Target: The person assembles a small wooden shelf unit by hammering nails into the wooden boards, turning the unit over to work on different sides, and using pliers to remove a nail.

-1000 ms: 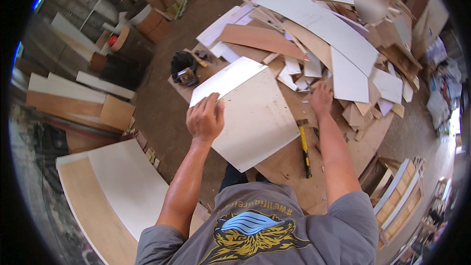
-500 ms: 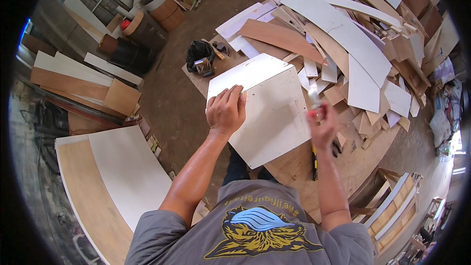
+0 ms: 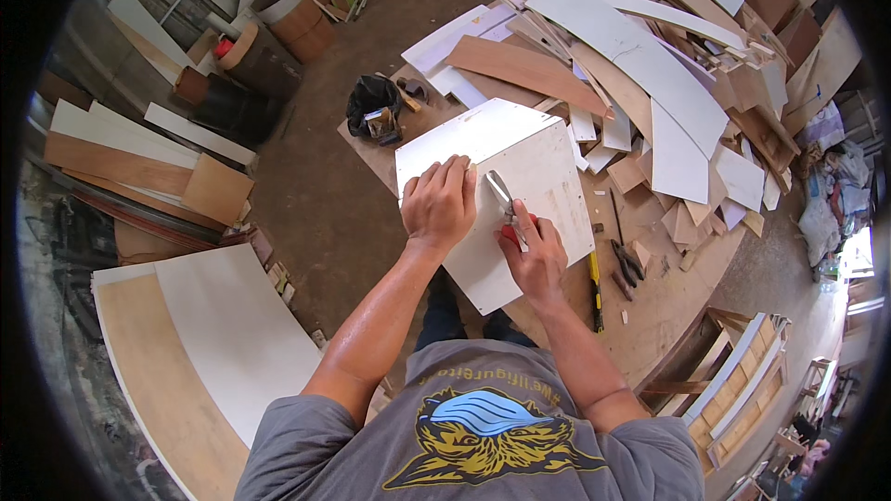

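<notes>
Bringing a red-handled hand tool with a silver metal end (image 3: 499, 187) over a white, two-faced board assembly (image 3: 529, 213), a person in a grey printed T-shirt (image 3: 483, 380) bends to close work in a cluttered workshop. Half a second earlier the right hand (image 3: 536, 260) was beside the assembly's right edge; now it is above the duller face, fingers wrapped around the tool, whose tip points toward the ridge where the two faces meet. The change puts both hands at the same part of the piece. The left hand (image 3: 438, 206) lies over that ridge, fingers close together; whether it grips or only presses cannot be told.

The assembly sits at the near left side of a brown wooden workbench (image 3: 673, 311), its lowest corner reaching toward the person's legs. On the bench to its right lie a hammer with a yellow-and-black handle (image 3: 595, 271) and dark-handled pliers (image 3: 634, 265). Beyond, white and brown wood offcuts (image 3: 640, 88) rise in a heap, and a black bag-lined container (image 3: 369, 97) stands at the far left. Long boards (image 3: 121, 162) lean along the left side of the room.
</notes>
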The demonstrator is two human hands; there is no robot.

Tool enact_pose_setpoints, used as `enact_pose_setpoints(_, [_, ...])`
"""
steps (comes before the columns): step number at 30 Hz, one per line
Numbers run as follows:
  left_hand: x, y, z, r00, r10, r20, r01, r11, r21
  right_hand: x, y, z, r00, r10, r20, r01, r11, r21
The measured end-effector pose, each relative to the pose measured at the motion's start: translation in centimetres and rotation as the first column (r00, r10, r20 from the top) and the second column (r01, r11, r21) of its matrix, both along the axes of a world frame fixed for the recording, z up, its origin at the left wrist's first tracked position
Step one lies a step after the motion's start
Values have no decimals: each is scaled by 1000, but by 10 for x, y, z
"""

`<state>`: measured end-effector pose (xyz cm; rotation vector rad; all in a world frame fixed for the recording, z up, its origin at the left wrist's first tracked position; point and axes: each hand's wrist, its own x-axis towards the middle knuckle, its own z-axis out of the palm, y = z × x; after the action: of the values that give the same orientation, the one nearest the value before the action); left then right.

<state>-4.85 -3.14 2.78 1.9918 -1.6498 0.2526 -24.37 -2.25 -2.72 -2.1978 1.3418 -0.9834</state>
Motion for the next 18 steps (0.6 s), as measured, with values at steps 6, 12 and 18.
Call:
enact_pose_setpoints(6, [2, -1, -3, 1000, -17, 18, 17, 999, -29, 3, 2, -4, 999, -34, -40, 33, 999, -4])
enact_pose_setpoints(12, [2, 0, -3, 1000, -23, 21, 24, 999, -33, 7, -4, -18, 997, -52, -61, 44, 990, -135])
enact_pose_setpoints(18, [1, -1, -4, 1000, -22, 14, 22, 1000, -19, 1, -11, -26, 914, -11, 405, -123, 945, 302])
